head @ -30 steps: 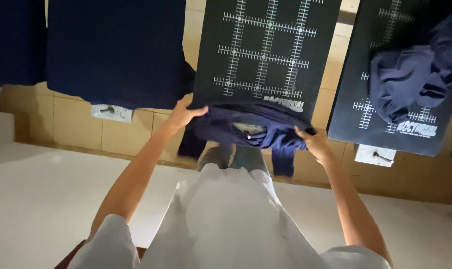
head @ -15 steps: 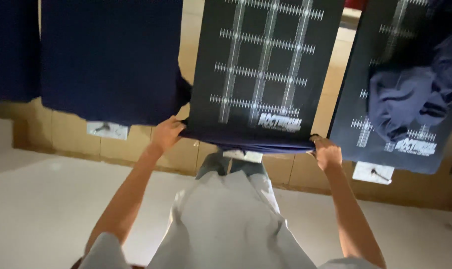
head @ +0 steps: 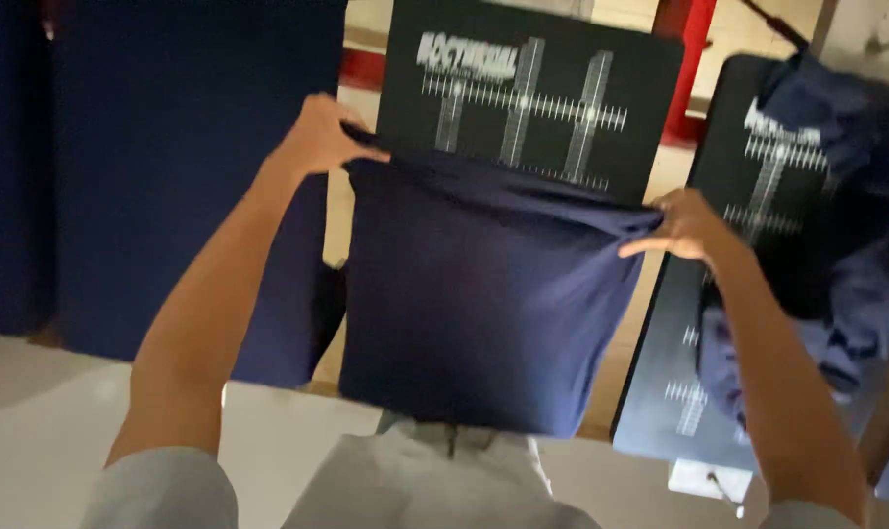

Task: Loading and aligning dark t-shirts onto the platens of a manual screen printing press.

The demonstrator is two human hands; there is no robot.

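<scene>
navy t-shirt [head: 483,313] sits over the near end of the black gridded platen [head: 532,98], its long axis running away from the person. left hand [head: 322,132] and right hand [head: 681,223] each pinch the shirt's far edge at the platen's side edges. left sits a bit farther out. shirt front hidden underneath, grip details blurry

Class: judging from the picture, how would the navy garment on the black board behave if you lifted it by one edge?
The navy garment is probably floppy: it wrinkles where the left hand and right hand grip it. Likely light, too, since fingertips alone stretch it over the black board.
</scene>
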